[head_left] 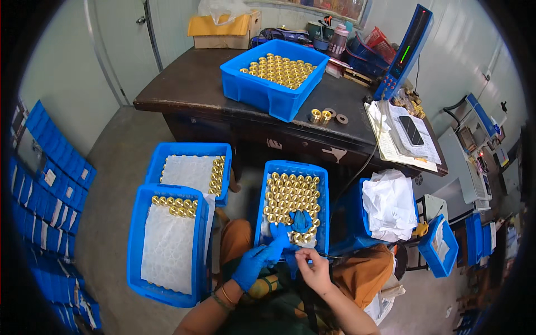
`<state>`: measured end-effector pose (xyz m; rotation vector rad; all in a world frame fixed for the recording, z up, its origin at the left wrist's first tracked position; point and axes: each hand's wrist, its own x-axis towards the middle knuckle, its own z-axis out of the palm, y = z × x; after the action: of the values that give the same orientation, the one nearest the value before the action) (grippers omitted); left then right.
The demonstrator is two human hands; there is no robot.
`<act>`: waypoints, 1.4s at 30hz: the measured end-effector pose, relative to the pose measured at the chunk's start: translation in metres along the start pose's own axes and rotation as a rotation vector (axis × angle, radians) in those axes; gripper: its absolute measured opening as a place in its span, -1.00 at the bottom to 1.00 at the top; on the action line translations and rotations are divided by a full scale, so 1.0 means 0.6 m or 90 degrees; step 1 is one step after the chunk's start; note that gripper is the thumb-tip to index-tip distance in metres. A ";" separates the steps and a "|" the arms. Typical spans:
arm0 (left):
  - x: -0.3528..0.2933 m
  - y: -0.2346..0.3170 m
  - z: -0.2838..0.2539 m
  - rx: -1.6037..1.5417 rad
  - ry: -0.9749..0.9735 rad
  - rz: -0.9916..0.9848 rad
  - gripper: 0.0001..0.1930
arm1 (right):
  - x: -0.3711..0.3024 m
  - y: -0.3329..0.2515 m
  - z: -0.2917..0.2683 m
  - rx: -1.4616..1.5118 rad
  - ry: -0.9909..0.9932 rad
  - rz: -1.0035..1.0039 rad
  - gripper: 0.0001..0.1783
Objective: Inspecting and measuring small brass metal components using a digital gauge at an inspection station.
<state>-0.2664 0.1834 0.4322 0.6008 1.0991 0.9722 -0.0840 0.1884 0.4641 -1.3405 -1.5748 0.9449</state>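
Note:
My left hand (pixel 249 269) wears a blue glove and is closed on a loose, lighter blue glove (pixel 277 244), which stretches over the near end of a blue crate (pixel 324 192). My bare right hand (pixel 314 272) is closed in a pinch at the near side of that glove, just right of my left hand; part of the glove hangs between the two. Rows of brass ring-shaped fittings (pixel 286 196) stand in the crate. On top of them lies a crumpled darker blue glove (pixel 301 221). My right fingertips hide part of what they grip.
At left, two blue crates (pixel 135 245) hold white sheets and some brass fittings. The dark desk (pixel 190 78) bears a full crate (pixel 245 89), loose rings (pixel 342 119), a display unit (pixel 404 53) and a phone (pixel 411 130). Crumpled white paper (pixel 389 204) fills a bin at right.

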 end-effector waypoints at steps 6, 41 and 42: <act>-0.030 0.039 0.064 0.159 -0.071 0.084 -0.81 | -0.007 -0.047 -0.030 0.097 -0.080 0.135 -0.78; -0.100 0.009 0.159 0.521 -0.392 0.612 -0.85 | -0.098 -0.063 -0.060 0.861 0.187 0.385 -0.58; -0.105 0.008 0.165 0.503 -0.418 0.599 -0.85 | -0.098 -0.053 -0.063 0.807 0.154 0.388 -0.60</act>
<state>-0.1842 0.1355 0.5010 2.0455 0.5275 0.9563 -0.0555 0.1263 0.4996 -0.8774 -0.1386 1.6469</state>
